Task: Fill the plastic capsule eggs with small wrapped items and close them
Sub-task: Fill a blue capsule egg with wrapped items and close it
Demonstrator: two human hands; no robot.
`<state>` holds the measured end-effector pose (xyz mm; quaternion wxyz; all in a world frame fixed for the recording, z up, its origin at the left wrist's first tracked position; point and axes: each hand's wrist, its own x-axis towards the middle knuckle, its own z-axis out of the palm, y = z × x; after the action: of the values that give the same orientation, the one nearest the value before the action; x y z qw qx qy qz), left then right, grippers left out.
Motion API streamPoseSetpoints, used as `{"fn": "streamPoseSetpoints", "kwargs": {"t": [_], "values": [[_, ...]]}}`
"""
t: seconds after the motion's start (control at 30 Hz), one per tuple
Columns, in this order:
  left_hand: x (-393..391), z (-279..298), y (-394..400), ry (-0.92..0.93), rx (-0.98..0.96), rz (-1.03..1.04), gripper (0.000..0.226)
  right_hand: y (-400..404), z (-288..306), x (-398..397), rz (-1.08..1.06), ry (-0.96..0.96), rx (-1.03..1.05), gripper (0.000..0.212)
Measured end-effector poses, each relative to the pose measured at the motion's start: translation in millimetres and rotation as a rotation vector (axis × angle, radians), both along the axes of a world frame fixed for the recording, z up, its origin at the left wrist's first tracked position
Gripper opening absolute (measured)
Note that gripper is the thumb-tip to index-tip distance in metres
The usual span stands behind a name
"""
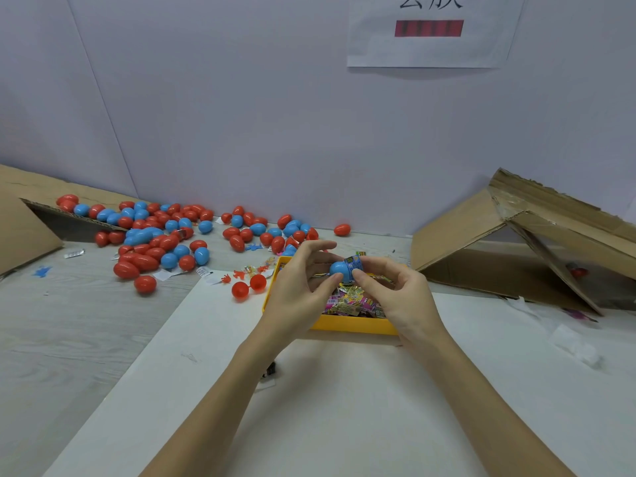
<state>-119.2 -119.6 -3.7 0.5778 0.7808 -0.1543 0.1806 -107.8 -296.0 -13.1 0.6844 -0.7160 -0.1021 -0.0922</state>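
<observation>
A pale wall with a taped paper sign (430,32) backs a grey worktable (69,339) overlaid near the person with a white sheet (344,407). At the centre, the left hand (299,287) pinches a blue egg half (339,269) between thumb and curled fingers, while the right hand (395,294) pinches a small wrapped item (353,264) and feeds it into the half's open side; part of the wrapper sticks out. If the wrapper is left bunched at the rim, I judge the other half would not snap shut, and a hard squeeze could pop the smooth shell out of the grip. Directly under the hands sits a yellow tray (351,325) full of small colourful wrapped packets (351,299). Just left of the tray lie two open red halves (248,286) and a few tiny toy figures. Farther left and back, a loose heap of red and blue eggs (165,235) spreads over the table and onto a flattened cardboard flap (20,232). At the far right, a collapsed cardboard box (516,242) lies on its side; what it contains cannot be told.
</observation>
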Motion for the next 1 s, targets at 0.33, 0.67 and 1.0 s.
{"fn": "streamPoseSetpoints", "kwargs": {"t": [0.33,0.67,1.0], "values": [[-1,1,0,-0.003,-0.008,-0.021,0.042,3,2,-2,0.011,-0.006,-0.012,0.024],[-11,1,-7,-0.246,0.115,0.023,0.049,0,14,-7,0.101,0.094,0.122,0.022],[-12,4,-13,-0.360,0.196,0.069,0.057,9,23,-17,0.340,0.431,0.630,0.046]]}}
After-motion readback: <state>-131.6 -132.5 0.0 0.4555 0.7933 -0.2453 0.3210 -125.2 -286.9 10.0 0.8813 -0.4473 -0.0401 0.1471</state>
